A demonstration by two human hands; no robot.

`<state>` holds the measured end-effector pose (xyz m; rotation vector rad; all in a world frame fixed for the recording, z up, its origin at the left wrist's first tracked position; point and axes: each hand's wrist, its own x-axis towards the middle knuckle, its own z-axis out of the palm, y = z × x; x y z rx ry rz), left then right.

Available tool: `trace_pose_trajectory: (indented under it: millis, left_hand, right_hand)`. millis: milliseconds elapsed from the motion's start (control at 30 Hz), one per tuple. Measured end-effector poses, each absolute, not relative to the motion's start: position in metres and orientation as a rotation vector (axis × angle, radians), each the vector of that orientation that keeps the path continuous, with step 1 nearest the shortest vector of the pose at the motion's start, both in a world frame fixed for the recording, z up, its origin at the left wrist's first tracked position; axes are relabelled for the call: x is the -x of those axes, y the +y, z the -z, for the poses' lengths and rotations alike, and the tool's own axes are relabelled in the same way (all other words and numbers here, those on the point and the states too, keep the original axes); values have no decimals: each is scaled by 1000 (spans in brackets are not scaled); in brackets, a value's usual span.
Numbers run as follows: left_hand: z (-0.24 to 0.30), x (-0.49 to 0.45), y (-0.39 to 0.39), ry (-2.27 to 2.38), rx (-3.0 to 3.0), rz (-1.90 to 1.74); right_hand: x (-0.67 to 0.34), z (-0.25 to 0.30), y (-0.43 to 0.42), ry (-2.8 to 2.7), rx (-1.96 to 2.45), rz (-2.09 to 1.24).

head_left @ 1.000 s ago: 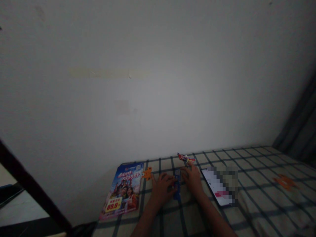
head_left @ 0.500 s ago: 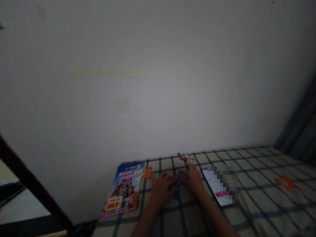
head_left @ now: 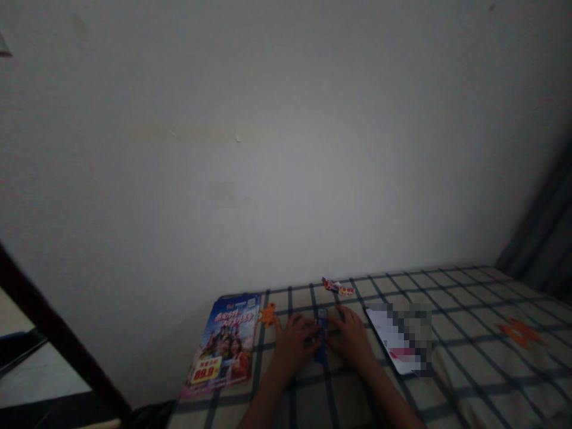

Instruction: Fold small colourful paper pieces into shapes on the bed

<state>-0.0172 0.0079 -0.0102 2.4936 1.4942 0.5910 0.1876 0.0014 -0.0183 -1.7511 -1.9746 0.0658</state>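
Observation:
A narrow strip of folded blue paper (head_left: 321,338) lies on the checked sheet between my hands, with a small pale printed square near its far end. My left hand (head_left: 295,341) grips its left side, fingers bent and their tips on the paper. From the right, my right hand (head_left: 351,335) holds the strip's edge with curled fingers. Parts of the paper are hidden under the fingertips. Left of my left hand lies a stack of printed flyers (head_left: 227,339), with a castle and people on the top one.
A phone (head_left: 395,339) with a lit, partly blurred screen lies right of my right hand. A crumpled paper scrap (head_left: 338,287) is near the wall (head_left: 313,179). Orange patterns (head_left: 521,332) mark the checked sheet (head_left: 460,316). A dark bar (head_left: 58,328) slants across the left.
My right hand has shifted slightly toward me along the paper, and its far end with the pale square now shows. My left hand stays nearly in place.

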Motion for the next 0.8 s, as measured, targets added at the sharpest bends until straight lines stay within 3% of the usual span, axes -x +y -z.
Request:
trace_pose_trajectory:
  millis: [800]
  left_hand:
    - [13, 18, 8, 1478, -2479, -635]
  right_hand:
    - [-193, 38, -27, -2048, 1587, -74]
